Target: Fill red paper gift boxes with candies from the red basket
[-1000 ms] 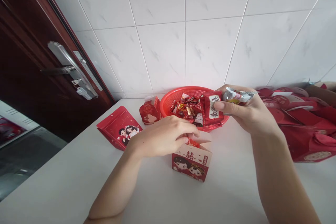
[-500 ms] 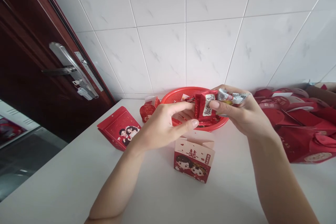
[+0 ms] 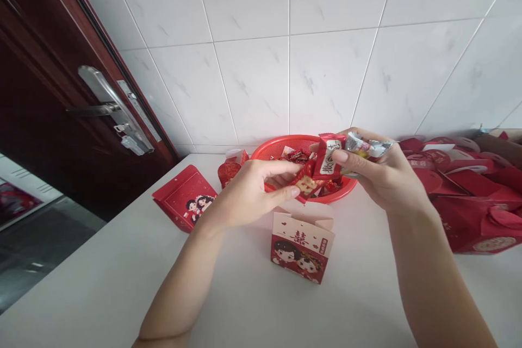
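Observation:
Above a red plastic basket (image 3: 261,153) of wrapped sweets, my right hand (image 3: 377,171) is closed on several candies. Among them are a red packet (image 3: 328,156) with a white label and a silver twist-wrapped candy (image 3: 359,145). My left hand (image 3: 261,190) pinches a red wrapped candy with a gold pattern (image 3: 305,186) between thumb and fingers; its far end reaches the red packet. Just below the hands, a cream and red gift box (image 3: 302,247) with a cartoon couple stands upright on the white table, its top open.
On the left stand a red gift bag (image 3: 185,196) and a small red box (image 3: 229,168). Many red gift boxes (image 3: 468,196) are piled at the right. A tiled wall (image 3: 253,87) closes off the back, and a dark door (image 3: 44,65) is at the left.
My left fingers now grip a red and gold candy, where they were spread beside the red packet before. My right hand has shifted slightly up and right with its candies.

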### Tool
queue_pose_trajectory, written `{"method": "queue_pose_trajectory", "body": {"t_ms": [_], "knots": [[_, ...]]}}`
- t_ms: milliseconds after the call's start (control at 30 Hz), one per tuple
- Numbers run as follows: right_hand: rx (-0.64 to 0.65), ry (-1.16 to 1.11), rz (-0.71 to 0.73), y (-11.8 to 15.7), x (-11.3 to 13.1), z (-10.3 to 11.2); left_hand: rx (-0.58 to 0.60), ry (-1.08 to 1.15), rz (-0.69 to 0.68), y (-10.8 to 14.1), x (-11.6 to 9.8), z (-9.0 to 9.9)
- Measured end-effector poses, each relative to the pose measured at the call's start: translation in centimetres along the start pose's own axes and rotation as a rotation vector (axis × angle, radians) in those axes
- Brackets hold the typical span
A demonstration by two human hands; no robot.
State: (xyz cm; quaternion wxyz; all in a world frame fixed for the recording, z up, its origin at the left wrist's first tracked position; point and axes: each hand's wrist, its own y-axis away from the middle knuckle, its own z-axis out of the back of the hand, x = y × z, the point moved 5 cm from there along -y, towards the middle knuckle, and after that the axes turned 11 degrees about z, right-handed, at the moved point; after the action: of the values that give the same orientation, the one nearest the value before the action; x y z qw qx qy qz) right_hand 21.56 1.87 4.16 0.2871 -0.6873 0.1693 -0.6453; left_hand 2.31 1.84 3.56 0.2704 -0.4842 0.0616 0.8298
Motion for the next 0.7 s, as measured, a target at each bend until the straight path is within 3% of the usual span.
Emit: {"method": "queue_pose_trajectory", "body": {"t_ms": [100,333,700], "knots": [[-0.045,0.024,0.024,0.0,0.2,0.4,0.06,-0.161,0.008,0.3,0.5,-0.1],[-0.034,0.051,0.042,0.1,0.6,0.2,0.041,-0.481,-0.025,0.8,-0.1,-0.2],[-0.005,0.074,0.035,0.1,0.5,0.2,-0.003,-0.714,-0.117,0.5,-0.7,-1.8]]}}
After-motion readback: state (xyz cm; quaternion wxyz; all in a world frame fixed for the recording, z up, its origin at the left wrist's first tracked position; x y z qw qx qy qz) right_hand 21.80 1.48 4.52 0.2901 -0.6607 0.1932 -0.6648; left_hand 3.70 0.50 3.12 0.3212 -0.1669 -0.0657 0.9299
